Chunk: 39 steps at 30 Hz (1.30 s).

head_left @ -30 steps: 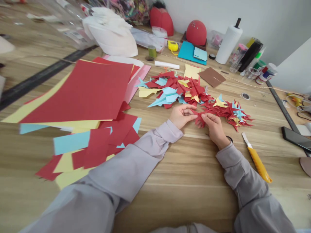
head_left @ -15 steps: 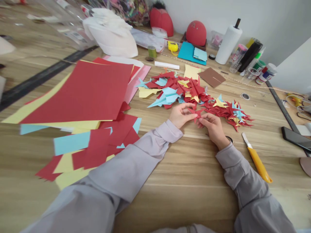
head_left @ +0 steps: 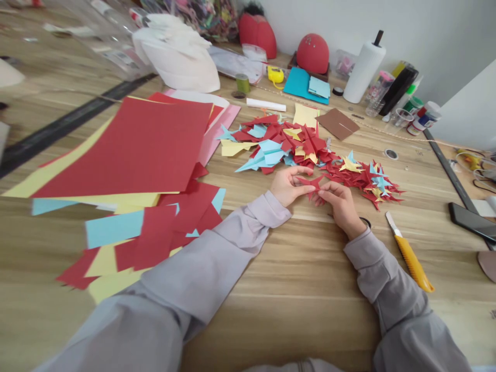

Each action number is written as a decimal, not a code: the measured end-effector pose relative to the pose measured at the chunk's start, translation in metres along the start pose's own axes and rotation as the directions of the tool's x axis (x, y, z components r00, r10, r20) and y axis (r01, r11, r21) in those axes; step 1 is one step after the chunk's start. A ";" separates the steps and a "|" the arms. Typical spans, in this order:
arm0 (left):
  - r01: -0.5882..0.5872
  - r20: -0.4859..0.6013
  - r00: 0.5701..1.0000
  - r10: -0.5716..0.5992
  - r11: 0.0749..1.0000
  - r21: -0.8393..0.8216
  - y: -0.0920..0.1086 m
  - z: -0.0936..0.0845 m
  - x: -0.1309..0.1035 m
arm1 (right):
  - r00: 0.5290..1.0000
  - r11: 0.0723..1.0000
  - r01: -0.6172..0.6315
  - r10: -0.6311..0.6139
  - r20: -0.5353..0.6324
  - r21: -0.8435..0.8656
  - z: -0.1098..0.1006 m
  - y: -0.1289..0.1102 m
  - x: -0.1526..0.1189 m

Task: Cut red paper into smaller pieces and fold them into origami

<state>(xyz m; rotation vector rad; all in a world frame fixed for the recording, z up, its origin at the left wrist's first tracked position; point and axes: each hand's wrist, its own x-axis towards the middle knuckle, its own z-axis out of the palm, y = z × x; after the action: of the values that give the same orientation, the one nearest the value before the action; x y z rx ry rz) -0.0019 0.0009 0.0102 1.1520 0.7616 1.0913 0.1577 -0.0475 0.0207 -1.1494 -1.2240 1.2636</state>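
Between my two hands is a small red folded-paper piece (head_left: 312, 183) with pointed ends, held above the table. My left hand (head_left: 287, 185) pinches its left side between thumb and fingers. On its right side, the thumb and fingers of my right hand (head_left: 338, 203) are closed too. Just beyond my hands lies a long heap of folded paper pieces (head_left: 271, 137), mostly red with some blue and yellow. Its right part, a pile of smaller pointed pieces (head_left: 382, 181), reaches past my right hand.
Left of my arms lie large red sheets (head_left: 155, 144) over yellow ones, and cut paper scraps (head_left: 155, 235). A yellow-handled knife (head_left: 411, 258) with its blade exposed rests right of my right hand. A phone (head_left: 473, 222) sits at the right edge; bottles (head_left: 364, 72) stand behind.
The red folded piece has turned slightly in my fingers, and its points lie at a different angle. Both hands stay in nearly the same place.
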 end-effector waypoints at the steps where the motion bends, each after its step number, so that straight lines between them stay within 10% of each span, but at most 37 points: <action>1: 0.003 0.003 1.000 -0.003 1.000 0.001 0.000 0.000 0.000 | 1.000 1.000 0.006 -0.006 0.002 -0.020 0.000 0.000 0.000; 22: 0.123 0.109 0.988 -0.110 0.985 -0.123 0.004 -0.002 0.000 | 0.997 1.000 0.008 -0.006 0.077 -0.014 -0.001 -0.003 0.001; 39: -0.008 0.019 1.000 0.007 1.000 0.004 0.002 0.003 -0.003 | 0.999 1.000 0.031 -0.031 0.023 0.004 0.001 -0.001 0.001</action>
<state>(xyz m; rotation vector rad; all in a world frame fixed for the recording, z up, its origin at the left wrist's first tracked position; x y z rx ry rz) -0.0009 -0.0029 0.0131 1.1678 0.7450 1.0839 0.1564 -0.0463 0.0215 -1.1120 -1.2520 1.2578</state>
